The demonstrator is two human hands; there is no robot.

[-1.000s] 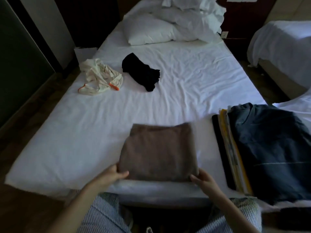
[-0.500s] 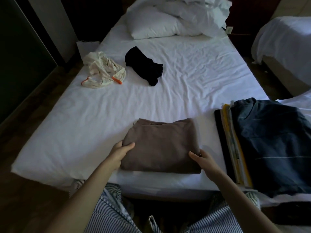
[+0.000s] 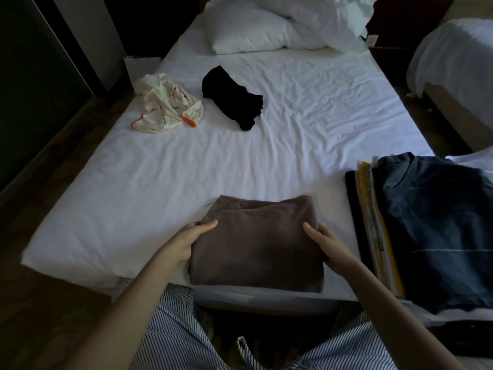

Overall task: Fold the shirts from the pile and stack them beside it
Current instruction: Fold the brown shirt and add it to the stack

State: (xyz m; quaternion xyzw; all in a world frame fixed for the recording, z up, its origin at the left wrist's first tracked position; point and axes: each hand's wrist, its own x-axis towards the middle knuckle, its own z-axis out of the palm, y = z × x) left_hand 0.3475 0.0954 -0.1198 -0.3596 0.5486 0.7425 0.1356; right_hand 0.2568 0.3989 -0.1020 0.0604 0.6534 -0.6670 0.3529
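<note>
A folded brown shirt is held between the two hands at the near edge of the bed. Its left edge is gripped by the left hand, with the thumb laid on top and the fingers hidden beneath the cloth. Its right edge is gripped the same way by the right hand. The hands are kept apart by the width of the shirt. Whether the shirt is lifted or lies on the sheet cannot be told.

To the right of the right hand, a stack of folded shirts is seen, topped by a dark blue one. Well beyond the left hand, a crumpled cream shirt and a black shirt lie side by side. Pillows are piled at the far end.
</note>
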